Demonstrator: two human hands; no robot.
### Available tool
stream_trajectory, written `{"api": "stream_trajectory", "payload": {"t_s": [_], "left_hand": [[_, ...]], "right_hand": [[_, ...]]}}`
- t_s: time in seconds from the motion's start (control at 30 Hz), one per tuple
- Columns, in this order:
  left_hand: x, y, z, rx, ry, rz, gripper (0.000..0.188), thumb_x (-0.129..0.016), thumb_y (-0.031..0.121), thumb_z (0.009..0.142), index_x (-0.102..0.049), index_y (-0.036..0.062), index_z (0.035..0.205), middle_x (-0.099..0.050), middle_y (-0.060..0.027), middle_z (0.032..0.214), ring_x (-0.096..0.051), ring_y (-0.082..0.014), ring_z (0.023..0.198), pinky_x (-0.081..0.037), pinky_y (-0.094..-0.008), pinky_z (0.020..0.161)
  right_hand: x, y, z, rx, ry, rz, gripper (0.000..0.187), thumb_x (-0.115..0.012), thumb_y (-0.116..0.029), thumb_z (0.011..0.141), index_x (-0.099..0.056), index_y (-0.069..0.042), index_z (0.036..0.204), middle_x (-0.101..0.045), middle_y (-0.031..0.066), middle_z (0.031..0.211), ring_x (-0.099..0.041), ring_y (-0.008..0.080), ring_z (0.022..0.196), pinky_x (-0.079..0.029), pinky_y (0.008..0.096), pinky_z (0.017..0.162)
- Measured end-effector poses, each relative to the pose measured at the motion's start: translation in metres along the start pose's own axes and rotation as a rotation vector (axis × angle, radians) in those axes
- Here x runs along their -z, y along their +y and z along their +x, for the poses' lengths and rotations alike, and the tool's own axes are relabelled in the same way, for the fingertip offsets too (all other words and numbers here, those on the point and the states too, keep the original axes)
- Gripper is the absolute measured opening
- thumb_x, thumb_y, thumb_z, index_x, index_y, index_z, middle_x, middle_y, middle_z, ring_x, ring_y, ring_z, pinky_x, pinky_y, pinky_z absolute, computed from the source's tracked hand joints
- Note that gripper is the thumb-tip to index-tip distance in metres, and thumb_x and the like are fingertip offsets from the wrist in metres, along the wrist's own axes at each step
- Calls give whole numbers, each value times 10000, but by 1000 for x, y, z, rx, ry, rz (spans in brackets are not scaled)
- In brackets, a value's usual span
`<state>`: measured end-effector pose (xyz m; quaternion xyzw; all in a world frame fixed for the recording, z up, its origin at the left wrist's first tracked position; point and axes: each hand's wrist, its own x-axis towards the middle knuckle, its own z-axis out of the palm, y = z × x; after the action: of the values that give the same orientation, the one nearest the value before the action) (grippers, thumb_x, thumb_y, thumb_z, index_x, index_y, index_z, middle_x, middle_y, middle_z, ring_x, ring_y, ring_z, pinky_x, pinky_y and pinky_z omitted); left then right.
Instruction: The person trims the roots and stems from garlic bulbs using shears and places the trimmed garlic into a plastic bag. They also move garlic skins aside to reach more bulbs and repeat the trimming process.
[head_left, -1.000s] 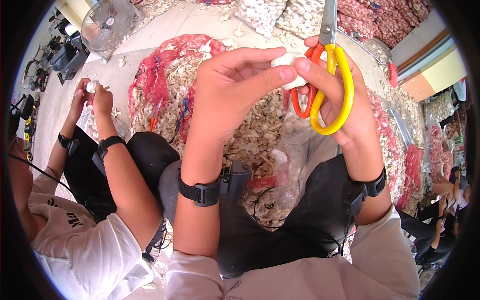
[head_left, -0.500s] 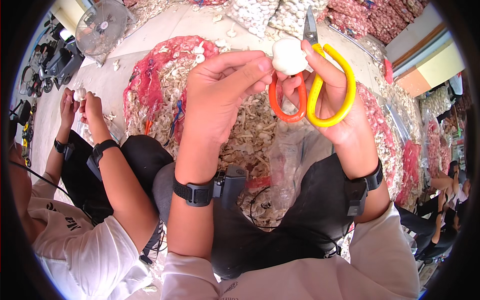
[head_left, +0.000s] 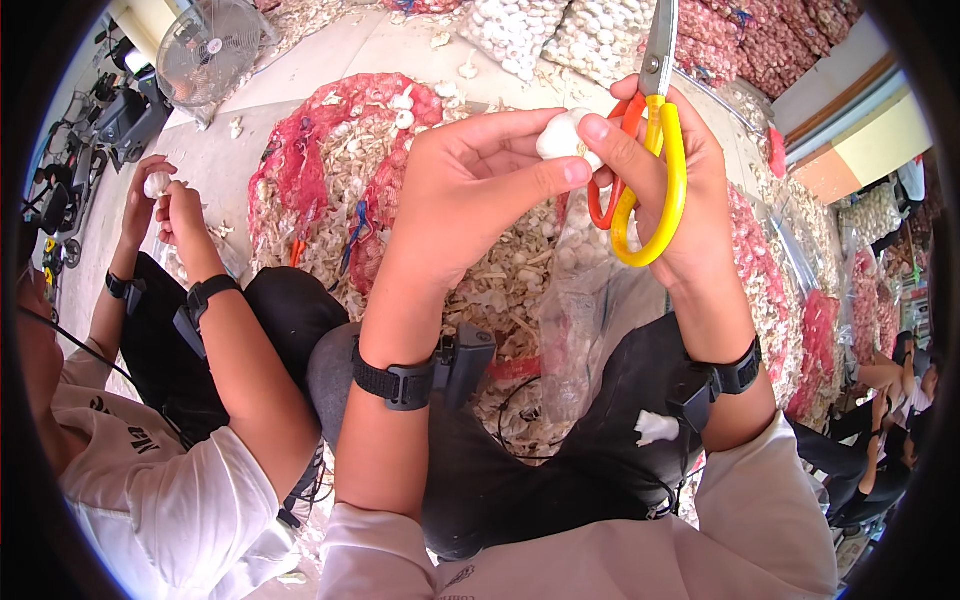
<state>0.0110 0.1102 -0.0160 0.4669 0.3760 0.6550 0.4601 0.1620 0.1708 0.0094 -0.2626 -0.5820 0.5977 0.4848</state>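
A white garlic bulb (head_left: pixel 567 138) is pinched between the thumb and fingers of my left hand (head_left: pixel 455 190). My right hand (head_left: pixel 692 195) carries scissors (head_left: pixel 676 165) with one yellow and one red handle loop, the blades pointing up and away. Its thumb presses on the right side of the bulb, so both hands touch it. A white piece of garlic skin (head_left: pixel 657 428) shows above my dark trousers by the right wrist. Beneath my hands spreads a heap of peelings and loose garlic (head_left: pixel 500 290). Some right-hand fingers hide behind the handles.
A red mesh sack (head_left: pixel 290 170) borders the heap, and a clear plastic bag (head_left: pixel 575 350) lies before my lap. At left a person's hands (head_left: pixel 165 205) hold another bulb. Full garlic sacks (head_left: pixel 600 40) stand at the back, with a fan (head_left: pixel 208 50) far left.
The bulb has turned and moved slightly down in my fingers. My right hand has rotated the scissors, raising the blades to the right. The white skin piece now appears over my lap.
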Motion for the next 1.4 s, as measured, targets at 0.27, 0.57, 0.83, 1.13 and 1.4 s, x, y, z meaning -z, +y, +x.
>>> {"api": "stream_trajectory", "payload": {"t_s": [0.27,0.57,0.83,1.13,1.4], "left_hand": [[1,1,-1,26,7,-127,367,-744,27,808,-642,-67,1147,-703,-99,936,-657,-113,814,-532,-241,717],[11,-3,-1,117,-58,-385,345,-669,88,890,-610,-49,1202,-683,-121,1061,-665,-136,904,-556,-253,763],[17,-5,4,98,-67,-524,392,-592,83,930,-514,-76,1279,-650,-142,1131,-654,-178,985,-557,-287,841],[5,-3,4,84,79,-369,398,-612,-4,877,-503,-79,1253,-621,-157,1141,-652,-226,1005,-564,-315,881],[13,6,-2,205,71,-134,319,-606,55,912,-552,4,1222,-662,-114,1050,-678,-221,951,-583,-342,805]], "right_hand": [[-3,-2,-1,55,3,24,303,-755,-77,822,-543,-36,1035,-603,9,701,-546,56,518,-421,193,426],[-7,-4,1,-89,54,234,285,-725,-90,842,-528,-41,1042,-570,29,689,-548,104,540,-438,228,469],[4,6,8,-103,-51,-38,291,-696,-30,817,-521,-32,1050,-582,31,698,-539,88,562,-412,220,474],[2,9,6,-69,-46,-7,397,-808,-146,786,-511,-34,1024,-654,66,758,-608,102,595,-461,225,453],[7,0,1,-26,-98,-80,389,-808,-52,755,-548,-54,1045,-643,46,779,-606,95,616,-481,234,512]]}}
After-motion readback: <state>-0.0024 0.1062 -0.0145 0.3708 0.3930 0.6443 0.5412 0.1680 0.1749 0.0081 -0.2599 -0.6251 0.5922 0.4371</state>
